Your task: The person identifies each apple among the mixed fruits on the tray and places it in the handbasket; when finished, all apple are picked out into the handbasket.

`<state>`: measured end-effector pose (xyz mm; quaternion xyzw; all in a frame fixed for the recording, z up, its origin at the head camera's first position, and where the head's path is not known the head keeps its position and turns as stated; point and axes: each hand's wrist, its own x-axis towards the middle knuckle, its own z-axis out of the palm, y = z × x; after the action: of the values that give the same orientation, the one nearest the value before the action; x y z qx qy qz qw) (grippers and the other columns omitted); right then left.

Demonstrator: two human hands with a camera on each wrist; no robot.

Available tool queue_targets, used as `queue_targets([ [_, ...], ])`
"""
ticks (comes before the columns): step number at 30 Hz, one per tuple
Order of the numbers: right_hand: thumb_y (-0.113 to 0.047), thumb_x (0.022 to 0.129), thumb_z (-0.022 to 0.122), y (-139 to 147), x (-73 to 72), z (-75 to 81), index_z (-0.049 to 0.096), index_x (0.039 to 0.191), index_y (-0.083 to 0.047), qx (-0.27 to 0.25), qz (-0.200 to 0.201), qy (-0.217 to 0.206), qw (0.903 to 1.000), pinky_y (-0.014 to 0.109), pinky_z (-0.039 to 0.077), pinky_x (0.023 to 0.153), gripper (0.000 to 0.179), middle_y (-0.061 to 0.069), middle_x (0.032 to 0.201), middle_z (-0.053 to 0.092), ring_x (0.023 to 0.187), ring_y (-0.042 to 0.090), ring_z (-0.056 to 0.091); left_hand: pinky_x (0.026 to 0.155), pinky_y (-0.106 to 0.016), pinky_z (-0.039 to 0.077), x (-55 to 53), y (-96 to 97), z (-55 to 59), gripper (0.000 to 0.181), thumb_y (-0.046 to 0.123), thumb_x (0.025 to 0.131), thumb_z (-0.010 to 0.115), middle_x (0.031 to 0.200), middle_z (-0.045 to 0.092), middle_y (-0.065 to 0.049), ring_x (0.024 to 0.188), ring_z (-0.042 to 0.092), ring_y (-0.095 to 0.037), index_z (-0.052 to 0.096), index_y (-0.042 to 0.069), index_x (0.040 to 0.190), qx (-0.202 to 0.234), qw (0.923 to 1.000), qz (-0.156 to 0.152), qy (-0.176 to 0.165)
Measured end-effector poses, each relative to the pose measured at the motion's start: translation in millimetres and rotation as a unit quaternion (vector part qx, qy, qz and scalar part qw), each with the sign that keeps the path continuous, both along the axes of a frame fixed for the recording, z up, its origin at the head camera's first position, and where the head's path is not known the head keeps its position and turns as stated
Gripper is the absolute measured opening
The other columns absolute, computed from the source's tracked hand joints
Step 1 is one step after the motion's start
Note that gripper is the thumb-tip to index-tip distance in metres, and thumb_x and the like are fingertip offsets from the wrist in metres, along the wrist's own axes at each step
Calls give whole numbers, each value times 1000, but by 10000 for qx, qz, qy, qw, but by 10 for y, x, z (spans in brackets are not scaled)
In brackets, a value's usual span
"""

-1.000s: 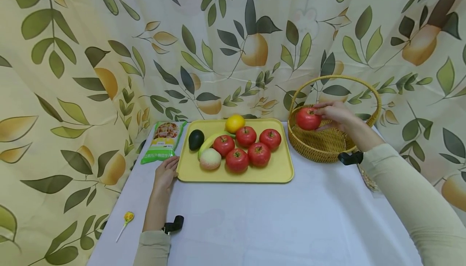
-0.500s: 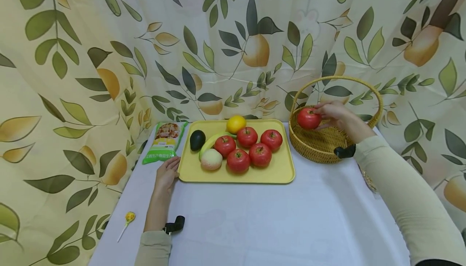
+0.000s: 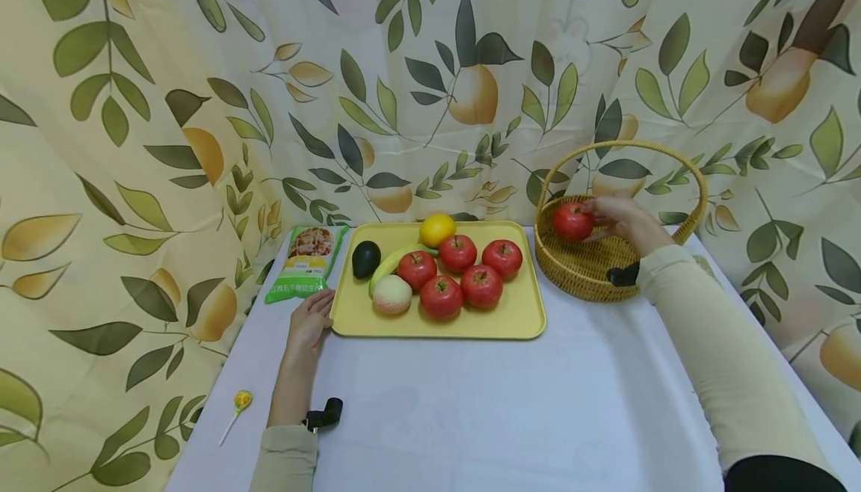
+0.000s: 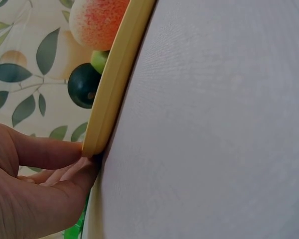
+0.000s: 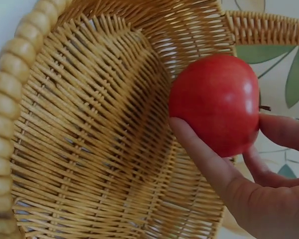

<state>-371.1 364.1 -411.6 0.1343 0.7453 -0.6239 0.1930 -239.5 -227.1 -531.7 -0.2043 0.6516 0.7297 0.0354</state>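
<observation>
My right hand [image 3: 624, 220] holds a red apple [image 3: 572, 221] by its side, within the left part of the wicker basket [image 3: 602, 286]. In the right wrist view the thumb and fingers lie around the apple [image 5: 217, 102], and the woven bottom shows beyond it. At the near left corner of the yellow tray [image 3: 511, 320], my left hand [image 3: 310, 321] pinches the rim; the left wrist view shows the tray's edge [image 4: 112, 89] between thumb and fingers. On the tray lie several red apples [image 3: 440, 297], a peach [image 3: 392, 294], an avocado [image 3: 366, 259], a banana [image 3: 388, 264] and a lemon [image 3: 436, 230].
A green and white food packet [image 3: 306, 262] lies left of the tray. Toward the front left of the white-covered table [image 3: 471, 417] is a yellow lollipop [image 3: 242, 401]. The basket's tall handle [image 3: 622, 144] arches over it. A leaf-patterned curtain [image 3: 303, 103] hangs behind.
My right hand has moved slightly lower into the basket with the apple, and its forearm has swung leftward in the head view. The left hand stays at the tray's corner.
</observation>
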Motion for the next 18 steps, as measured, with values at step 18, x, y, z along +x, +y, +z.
queue_targets([
  [18, -8, 106, 49, 28, -84, -277, 50, 124, 1, -76, -596, 288, 9978, 62, 49, 106, 21, 18, 129, 43, 125, 37, 46, 123, -37, 36, -12, -6, -5, 76, -29, 84, 41, 158, 46, -21, 149, 42, -30, 42, -1, 155, 92, 9999, 53, 66],
])
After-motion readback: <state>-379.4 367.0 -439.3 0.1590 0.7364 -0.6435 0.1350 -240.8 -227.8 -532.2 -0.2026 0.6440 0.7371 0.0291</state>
